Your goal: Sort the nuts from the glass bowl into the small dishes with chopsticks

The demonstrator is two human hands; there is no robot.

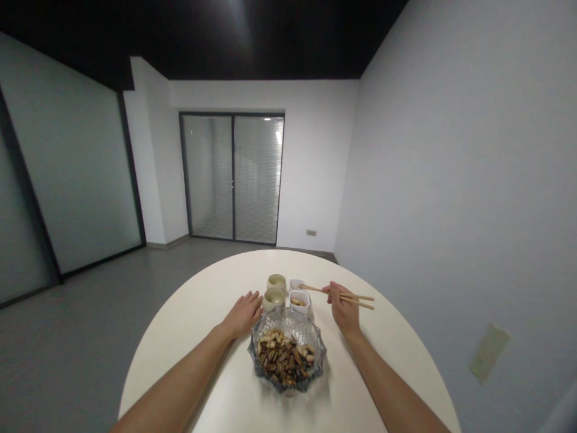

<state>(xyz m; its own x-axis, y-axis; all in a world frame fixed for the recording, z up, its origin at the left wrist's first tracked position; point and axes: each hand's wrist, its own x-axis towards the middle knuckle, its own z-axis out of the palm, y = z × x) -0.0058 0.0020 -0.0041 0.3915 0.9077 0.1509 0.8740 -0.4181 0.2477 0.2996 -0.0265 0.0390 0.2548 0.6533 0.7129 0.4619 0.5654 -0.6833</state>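
Note:
My right hand (343, 305) is closed around a pair of wooden chopsticks (320, 290), whose tips reach left over the farther small white dish (296, 283). Just in front of that dish sits another small white dish (299, 308) with some peanuts (298, 302) in it. My left hand (244, 313) lies flat on the table, fingers stretched out beside the nearer greenish cup (273, 299). Behind that cup stands a second greenish cup (276, 282). Between my forearms is a scalloped glass bowl (300, 325) holding peanuts and striped dark seeds or nuts (286, 359).
Everything stands on a round, cream-white table (193, 300). A white wall (451, 210) runs close along the right side. Glass doors with blinds (232, 180) are at the back, and frosted glass panels (76, 168) on the left.

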